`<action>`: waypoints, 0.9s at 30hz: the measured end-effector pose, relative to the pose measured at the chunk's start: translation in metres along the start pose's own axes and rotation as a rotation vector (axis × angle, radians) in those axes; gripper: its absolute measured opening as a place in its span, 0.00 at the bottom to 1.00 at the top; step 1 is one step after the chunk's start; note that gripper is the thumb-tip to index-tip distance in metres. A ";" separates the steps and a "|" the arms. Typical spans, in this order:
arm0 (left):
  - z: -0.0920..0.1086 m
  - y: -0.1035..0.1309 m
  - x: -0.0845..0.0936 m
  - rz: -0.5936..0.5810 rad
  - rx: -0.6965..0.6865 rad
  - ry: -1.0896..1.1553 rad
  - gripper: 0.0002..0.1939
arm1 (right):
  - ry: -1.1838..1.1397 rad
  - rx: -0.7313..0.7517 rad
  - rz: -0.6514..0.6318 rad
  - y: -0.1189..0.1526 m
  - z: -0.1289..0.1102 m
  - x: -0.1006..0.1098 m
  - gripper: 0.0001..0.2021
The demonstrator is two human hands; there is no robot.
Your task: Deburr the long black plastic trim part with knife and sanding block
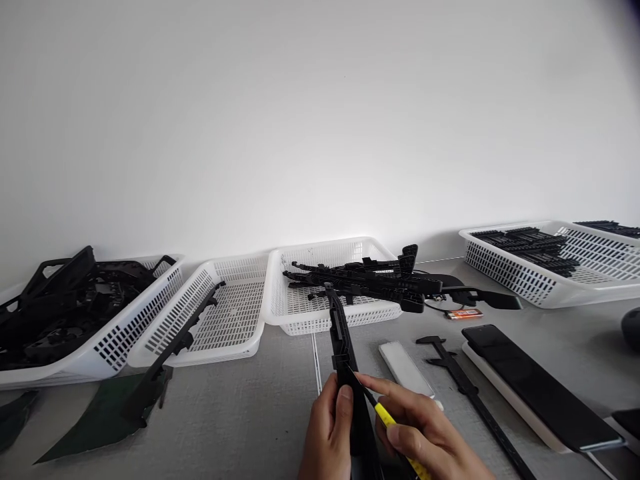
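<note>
The left hand (327,433) grips a long black plastic strip (343,347) near its lower end, thumb laid along its face and fingers wrapped behind; the strip rises away from the person and its far tip reaches the front edge of the middle basket (300,313). The right hand (425,437) pinches a yellow tool (387,417) like a pen — its dark tip touches the strip just beside the left thumb.

The grey table (250,413) carries a row of white baskets; the left one (100,347) is heaped with black parts, the next (220,313) holds a single thin black piece leaning over its rim, and the middle one bears a pile of black strips (370,280) that overhang its right side. Far right, another basket (540,287) holds flat black pieces. Near the right hand lie a small white block (405,367), a black caliper (465,383) and a dark slab on a white tray (540,393); a dark green sheet (95,417) lies at the left.
</note>
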State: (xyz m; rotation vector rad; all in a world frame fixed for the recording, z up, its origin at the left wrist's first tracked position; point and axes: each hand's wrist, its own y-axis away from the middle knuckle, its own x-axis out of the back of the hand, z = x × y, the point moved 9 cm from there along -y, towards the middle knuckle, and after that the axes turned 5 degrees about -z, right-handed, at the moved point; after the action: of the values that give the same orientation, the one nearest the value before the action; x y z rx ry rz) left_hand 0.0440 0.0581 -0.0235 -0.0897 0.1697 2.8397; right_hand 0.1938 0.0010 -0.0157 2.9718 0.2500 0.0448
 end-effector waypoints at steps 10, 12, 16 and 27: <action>-0.003 -0.004 -0.009 -0.127 -0.070 -0.095 0.30 | 0.036 0.015 0.023 0.003 -0.006 0.004 0.28; -0.001 -0.003 -0.008 -0.119 -0.080 -0.097 0.30 | 0.026 -0.001 0.028 0.003 -0.006 0.004 0.28; -0.003 -0.002 -0.005 -0.082 -0.057 -0.077 0.31 | -0.022 -0.010 0.015 0.002 -0.007 -0.001 0.28; -0.003 -0.001 0.004 0.029 -0.046 -0.005 0.33 | -0.124 -0.033 0.042 0.000 0.002 -0.006 0.28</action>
State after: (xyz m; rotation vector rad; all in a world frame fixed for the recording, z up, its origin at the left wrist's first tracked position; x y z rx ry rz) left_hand 0.0408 0.0602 -0.0272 -0.0905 0.1049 2.8726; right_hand 0.1878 -0.0006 -0.0180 2.9331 0.1693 -0.1283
